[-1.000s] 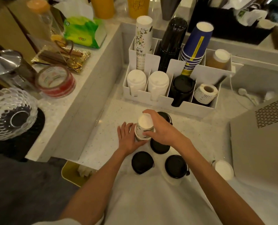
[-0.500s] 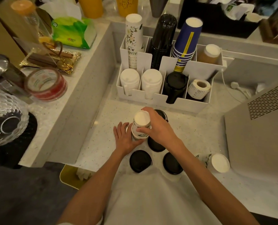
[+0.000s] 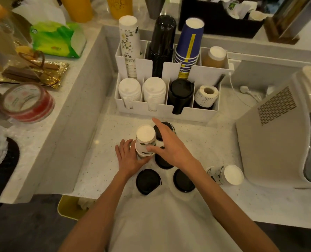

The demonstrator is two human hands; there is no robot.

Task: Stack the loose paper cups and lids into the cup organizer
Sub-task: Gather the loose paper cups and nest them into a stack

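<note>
A short stack of upside-down white floral paper cups (image 3: 145, 137) stands on the counter in front of the white cup organizer (image 3: 169, 110). My left hand (image 3: 128, 157) wraps its base from the left. My right hand (image 3: 171, 148) hovers beside it with fingers spread, only the thumb touching the stack. Loose black lids lie on the counter: one (image 3: 147, 181) front left, one (image 3: 183, 180) front right, one (image 3: 163, 161) partly under my right hand. Another floral cup (image 3: 225, 174) lies on its side to the right. The organizer holds floral cups (image 3: 130, 46), black cups (image 3: 163, 42), blue cups (image 3: 189, 46) and white lids (image 3: 129, 90).
A grey machine (image 3: 278, 133) stands close on the right. The raised ledge on the left carries a tape roll (image 3: 26, 102) and a green tissue pack (image 3: 58, 40). A yellow bin (image 3: 69, 208) sits below the counter's front edge. A label roll (image 3: 206, 95) fills the organizer's front right slot.
My right hand has opened from gripping the top of the cup stack, and its fingers now spread out. My left hand stays at the stack's base.
</note>
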